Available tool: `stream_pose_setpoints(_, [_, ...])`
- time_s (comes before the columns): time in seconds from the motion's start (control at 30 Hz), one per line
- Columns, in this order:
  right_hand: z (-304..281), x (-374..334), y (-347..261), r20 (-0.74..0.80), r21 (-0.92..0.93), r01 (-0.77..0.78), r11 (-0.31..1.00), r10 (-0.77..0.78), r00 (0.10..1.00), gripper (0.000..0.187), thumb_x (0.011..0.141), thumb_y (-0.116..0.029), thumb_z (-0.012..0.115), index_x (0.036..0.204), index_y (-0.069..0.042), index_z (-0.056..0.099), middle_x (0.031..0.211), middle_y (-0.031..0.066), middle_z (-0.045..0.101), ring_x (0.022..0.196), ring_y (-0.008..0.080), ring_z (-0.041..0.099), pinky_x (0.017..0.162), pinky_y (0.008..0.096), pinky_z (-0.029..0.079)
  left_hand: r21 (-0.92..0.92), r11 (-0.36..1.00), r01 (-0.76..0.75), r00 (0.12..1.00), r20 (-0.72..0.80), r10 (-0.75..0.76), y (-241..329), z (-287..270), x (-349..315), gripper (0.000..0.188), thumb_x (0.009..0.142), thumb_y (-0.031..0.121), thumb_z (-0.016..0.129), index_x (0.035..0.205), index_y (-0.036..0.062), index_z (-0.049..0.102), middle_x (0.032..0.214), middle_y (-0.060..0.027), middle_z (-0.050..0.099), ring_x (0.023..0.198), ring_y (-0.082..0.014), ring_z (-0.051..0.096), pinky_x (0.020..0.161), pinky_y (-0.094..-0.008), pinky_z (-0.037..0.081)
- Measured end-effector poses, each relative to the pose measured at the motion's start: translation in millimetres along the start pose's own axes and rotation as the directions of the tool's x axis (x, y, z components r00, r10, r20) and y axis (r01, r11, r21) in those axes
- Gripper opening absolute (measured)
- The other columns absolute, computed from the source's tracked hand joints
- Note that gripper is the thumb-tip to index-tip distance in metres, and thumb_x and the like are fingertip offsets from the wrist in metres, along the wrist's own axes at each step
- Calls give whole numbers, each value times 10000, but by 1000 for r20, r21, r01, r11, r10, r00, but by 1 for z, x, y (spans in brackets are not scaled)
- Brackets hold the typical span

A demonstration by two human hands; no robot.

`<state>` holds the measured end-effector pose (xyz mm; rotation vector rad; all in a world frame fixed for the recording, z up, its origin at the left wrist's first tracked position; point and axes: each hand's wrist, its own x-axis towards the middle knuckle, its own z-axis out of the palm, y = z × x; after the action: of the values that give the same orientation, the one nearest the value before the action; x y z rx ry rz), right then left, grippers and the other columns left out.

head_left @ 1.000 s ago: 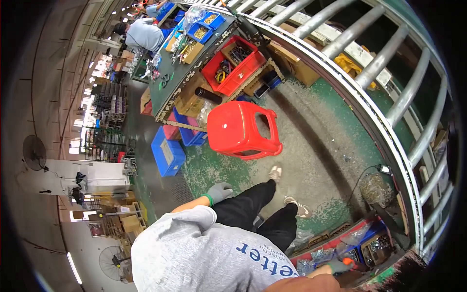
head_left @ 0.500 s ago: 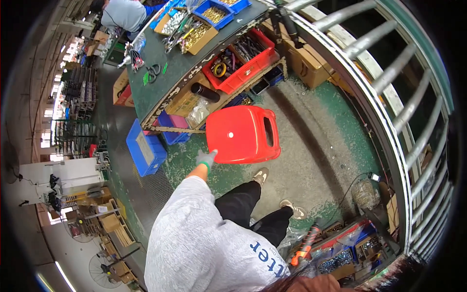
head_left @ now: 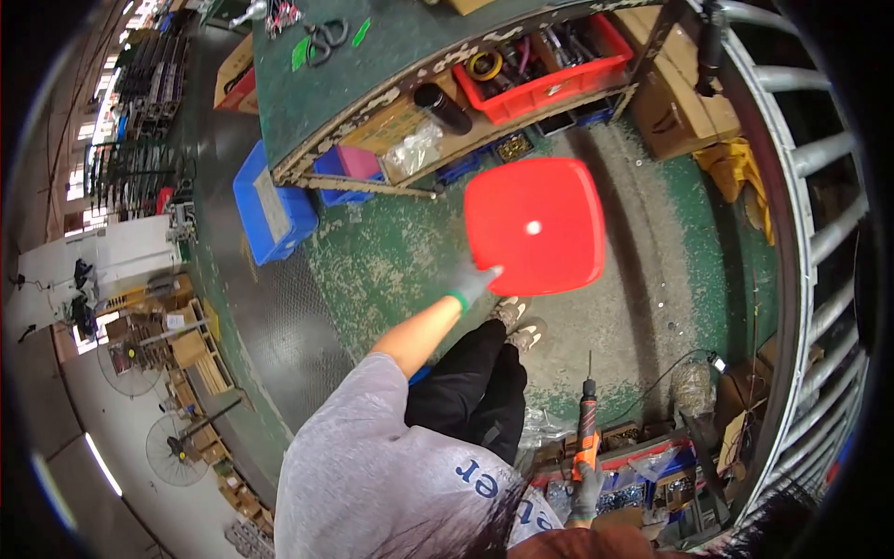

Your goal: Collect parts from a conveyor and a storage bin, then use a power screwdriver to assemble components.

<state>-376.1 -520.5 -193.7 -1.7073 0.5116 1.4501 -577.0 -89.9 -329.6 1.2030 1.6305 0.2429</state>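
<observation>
My left hand, in a grey glove with a green cuff, grips the near left edge of a red plastic stool. Its thumb lies on the seat, and the other fingers are mostly hidden or blurred. The square seat faces me, with a white spot at its middle; the legs are out of sight. At the lower right my gloved right hand is closed around an orange and black electric screwdriver, whose long thin bit points away from me.
A green workbench stands ahead, with scissors on top and a red bin of tools on its shelf. Left of it sits a blue crate. Boxes of small hardware lie at lower right, beside a metal railing.
The stool has shifted right with my left hand, and its slotted side has turned out of sight. My right hand has come into view holding the screwdriver, now more upright. My feet have moved together.
</observation>
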Motion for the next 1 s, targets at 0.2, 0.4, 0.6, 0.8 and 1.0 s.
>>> stream_pose_setpoints(0.2, [-18,22,9,-109,-116,2,993,-14,994,185,806,-141,552,920,4,570,660,43,565,424,135,503,379,252,402,-111,987,-117,984,123,130,9,89,22,445,758,227,754,1096,0,575,1002,-117,656,896,-197,636,799,-338,508])
stream_pose_setpoints(0.4, [-42,72,34,-150,-179,-88,980,61,987,144,813,-137,566,906,-27,557,653,32,558,430,128,505,367,245,396,72,983,-171,970,187,155,-52,63,91,505,823,412,655,1147,41,544,1078,-152,613,920,-252,631,827,-369,503])
stream_pose_setpoints(0.6, [-26,124,56,-391,-290,-146,946,23,920,188,767,-71,561,946,-14,552,669,35,543,443,122,492,365,264,386,836,548,22,997,-61,54,-95,1,272,613,828,421,564,1335,88,476,1505,-219,177,1196,-364,501,986,-397,431])
stream_pose_setpoints(0.8, [11,191,74,-374,-315,-265,911,137,917,199,765,-61,569,956,-7,554,699,39,558,488,124,510,404,261,404,920,388,58,994,-19,-105,-115,-7,395,622,840,351,514,1403,114,397,1542,-198,46,1258,-366,448,1026,-361,398])
stream_pose_setpoints(1.0, [24,204,88,-365,-325,-304,896,177,914,211,763,-51,577,967,0,556,730,43,573,533,125,528,443,259,421,840,532,103,988,-148,42,-139,-2,429,496,815,219,512,1266,16,475,1396,-216,345,1128,-373,532,956,-396,433])
